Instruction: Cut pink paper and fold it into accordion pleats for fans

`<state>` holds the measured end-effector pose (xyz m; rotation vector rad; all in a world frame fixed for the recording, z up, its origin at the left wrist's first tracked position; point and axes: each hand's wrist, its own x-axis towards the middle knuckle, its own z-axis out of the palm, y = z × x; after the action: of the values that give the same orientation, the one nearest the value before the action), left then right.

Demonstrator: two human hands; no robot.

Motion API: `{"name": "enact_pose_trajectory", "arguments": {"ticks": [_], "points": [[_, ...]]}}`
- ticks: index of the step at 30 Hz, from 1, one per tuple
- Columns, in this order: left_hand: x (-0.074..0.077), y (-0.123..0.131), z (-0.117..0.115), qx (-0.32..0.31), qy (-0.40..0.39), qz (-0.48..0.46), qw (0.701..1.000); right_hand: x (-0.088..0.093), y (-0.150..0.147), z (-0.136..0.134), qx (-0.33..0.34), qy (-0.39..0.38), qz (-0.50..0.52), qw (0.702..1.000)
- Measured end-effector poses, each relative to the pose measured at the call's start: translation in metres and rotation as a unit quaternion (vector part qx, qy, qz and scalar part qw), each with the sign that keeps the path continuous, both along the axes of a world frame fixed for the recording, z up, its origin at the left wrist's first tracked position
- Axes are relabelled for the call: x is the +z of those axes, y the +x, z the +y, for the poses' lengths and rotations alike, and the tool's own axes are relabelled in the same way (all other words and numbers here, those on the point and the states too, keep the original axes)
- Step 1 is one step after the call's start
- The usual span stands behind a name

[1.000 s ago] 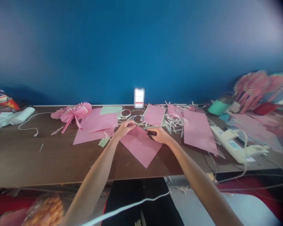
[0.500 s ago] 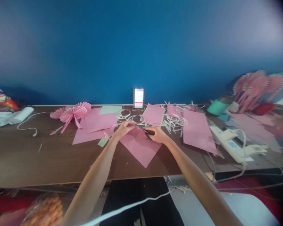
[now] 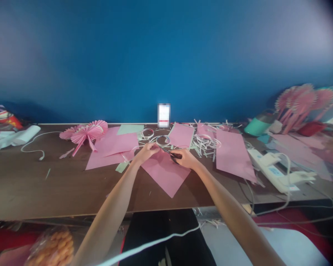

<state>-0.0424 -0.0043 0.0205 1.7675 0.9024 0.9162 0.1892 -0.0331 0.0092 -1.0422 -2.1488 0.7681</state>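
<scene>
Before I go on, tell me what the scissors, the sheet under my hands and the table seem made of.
Scissors: dark, probably plastic handle; the blades are likely metal, but too small here to be sure.
Sheet: matte pink paper or thin card, judging by its thin, straight edges.
Table: brown with a dull sheen, wood or wood-look laminate; I can't tell which.
</scene>
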Motion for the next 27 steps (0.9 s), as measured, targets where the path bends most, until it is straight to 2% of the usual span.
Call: {"name": "enact_pose_trajectory", "arguments": {"ticks": [20,27], "points": [[-0.008,-0.001,0.007,0.013,0.001,-0.02,1.0,-0.002,0.001,0.002,0.005,-0.003,0.002,1.0],[-0.012,-0.002,0.01,0.0,0.003,-0.035,0.999,-0.003,0.0,0.003,-0.006,0.005,-0.004,1.0]]}}
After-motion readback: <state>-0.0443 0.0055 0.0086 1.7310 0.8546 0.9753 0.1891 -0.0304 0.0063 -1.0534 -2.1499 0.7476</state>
